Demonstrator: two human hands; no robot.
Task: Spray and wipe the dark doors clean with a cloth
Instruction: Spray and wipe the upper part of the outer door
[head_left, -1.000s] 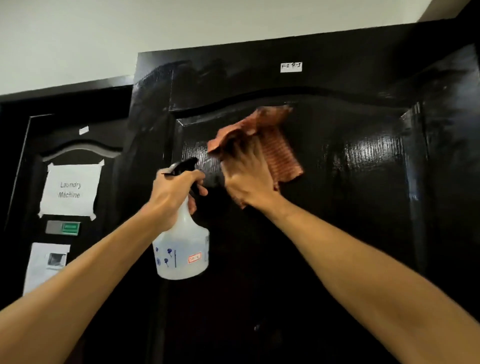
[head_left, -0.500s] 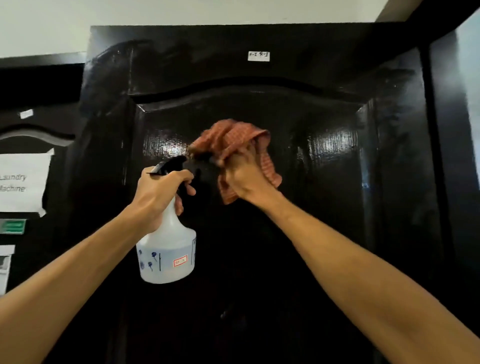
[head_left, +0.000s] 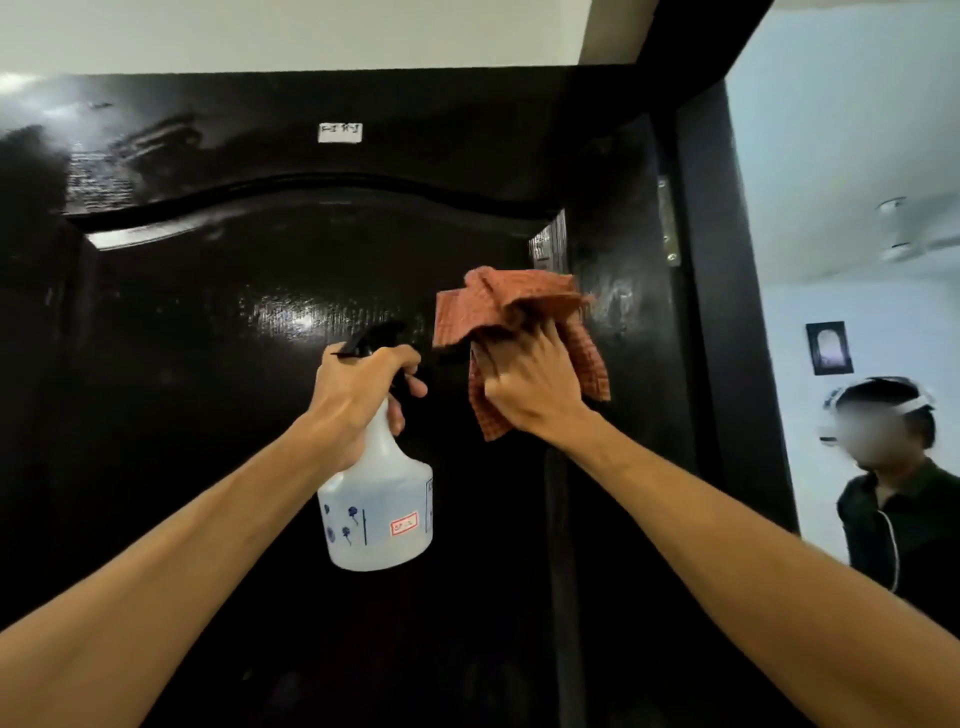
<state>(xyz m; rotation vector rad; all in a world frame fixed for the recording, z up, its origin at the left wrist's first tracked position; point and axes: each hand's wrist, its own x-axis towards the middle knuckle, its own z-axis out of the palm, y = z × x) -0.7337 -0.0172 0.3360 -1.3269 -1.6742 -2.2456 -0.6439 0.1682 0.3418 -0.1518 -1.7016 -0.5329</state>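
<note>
Left hand (head_left: 358, 400) grips spray bottle (head_left: 379, 514); right hand (head_left: 530, 389) fingers clutch cloth (head_left: 511, 306) on door (head_left: 208, 389) — bystander (head_left: 898, 499) beyond frame (head_left: 722, 312).

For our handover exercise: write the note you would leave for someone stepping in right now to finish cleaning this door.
Left hand: shut on the spray bottle, held upright by its neck, nozzle toward the door.
Right hand: shut on the orange cloth, pressed to the dark door at the panel's upper right.
Done: the upper part looks glossy, perhaps wet; how much is wiped cannot be told.
Left: wipe the rest of the door and the right stile, which shows smears.
</note>
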